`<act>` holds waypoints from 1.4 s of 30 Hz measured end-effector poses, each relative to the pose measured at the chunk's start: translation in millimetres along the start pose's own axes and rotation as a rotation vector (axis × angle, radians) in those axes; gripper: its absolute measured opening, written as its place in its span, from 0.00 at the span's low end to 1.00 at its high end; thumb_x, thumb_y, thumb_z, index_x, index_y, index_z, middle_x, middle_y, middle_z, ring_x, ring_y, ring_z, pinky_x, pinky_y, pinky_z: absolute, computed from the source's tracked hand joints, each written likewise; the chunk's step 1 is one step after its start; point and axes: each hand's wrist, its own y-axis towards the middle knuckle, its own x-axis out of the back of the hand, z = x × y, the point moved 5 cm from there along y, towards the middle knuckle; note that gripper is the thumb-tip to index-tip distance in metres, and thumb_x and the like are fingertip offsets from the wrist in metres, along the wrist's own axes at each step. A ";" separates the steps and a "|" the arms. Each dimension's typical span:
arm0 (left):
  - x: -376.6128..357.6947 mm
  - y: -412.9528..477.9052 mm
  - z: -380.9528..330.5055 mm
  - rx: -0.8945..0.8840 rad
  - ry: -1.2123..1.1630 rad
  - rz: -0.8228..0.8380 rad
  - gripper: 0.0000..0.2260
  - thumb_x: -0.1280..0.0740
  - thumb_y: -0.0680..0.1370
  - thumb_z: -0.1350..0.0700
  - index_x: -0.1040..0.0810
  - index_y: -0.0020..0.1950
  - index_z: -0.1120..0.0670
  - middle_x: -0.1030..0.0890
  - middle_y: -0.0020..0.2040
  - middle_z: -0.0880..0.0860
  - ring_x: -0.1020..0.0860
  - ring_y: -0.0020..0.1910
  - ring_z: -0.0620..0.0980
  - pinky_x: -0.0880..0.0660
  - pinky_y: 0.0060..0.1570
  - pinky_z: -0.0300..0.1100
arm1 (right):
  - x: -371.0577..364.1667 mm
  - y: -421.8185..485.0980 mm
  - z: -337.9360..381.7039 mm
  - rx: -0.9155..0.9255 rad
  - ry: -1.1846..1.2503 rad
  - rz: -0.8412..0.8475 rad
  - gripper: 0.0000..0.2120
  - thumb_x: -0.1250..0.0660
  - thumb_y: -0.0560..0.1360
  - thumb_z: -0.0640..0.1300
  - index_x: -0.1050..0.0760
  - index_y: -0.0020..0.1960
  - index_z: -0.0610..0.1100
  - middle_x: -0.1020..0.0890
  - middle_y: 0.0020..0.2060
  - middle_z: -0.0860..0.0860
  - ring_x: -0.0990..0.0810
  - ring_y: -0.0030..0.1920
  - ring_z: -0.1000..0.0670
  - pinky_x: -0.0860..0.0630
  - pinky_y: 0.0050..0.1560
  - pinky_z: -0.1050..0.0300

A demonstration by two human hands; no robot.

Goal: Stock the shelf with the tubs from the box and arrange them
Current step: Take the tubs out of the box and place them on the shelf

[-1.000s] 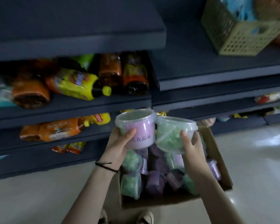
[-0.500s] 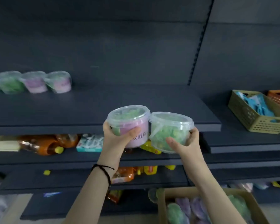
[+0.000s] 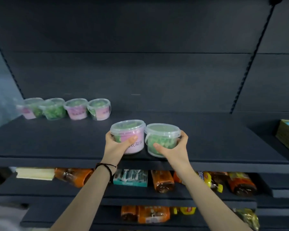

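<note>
left grip (image 3: 115, 147) curled round pink tub (image 3: 132, 132), right grip (image 3: 173, 149) curled round green tub (image 3: 162, 139), tubs touching side by side, at shelf (image 3: 57, 140) front edge, four more tubs (image 3: 76, 109) back left

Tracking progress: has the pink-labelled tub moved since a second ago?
Yes: in the left hand, the pink-labelled tub rose from over the box to the top shelf.

A single wide-angle view from the person's head faces the dark shelving straight on, looking forward and slightly down. It sits within arm's reach: both forearms (image 3: 83, 197) enter from the bottom edge and reach the top shelf (image 3: 57, 144) at mid-frame. Lower shelves (image 3: 173, 200) fill the bottom and the back panel (image 3: 140, 72) fills the top.
</note>
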 end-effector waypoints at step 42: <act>7.7 119.4 22.2 -0.070 0.288 -0.179 0.21 0.25 0.70 0.52 0.27 0.59 0.53 0.23 0.55 0.51 0.24 0.58 0.50 0.28 0.57 0.42 | -26.4 121.3 -29.3 0.080 -0.311 -0.114 0.25 0.24 0.70 0.45 0.27 0.64 0.43 0.21 0.54 0.50 0.23 0.54 0.53 0.26 0.62 0.54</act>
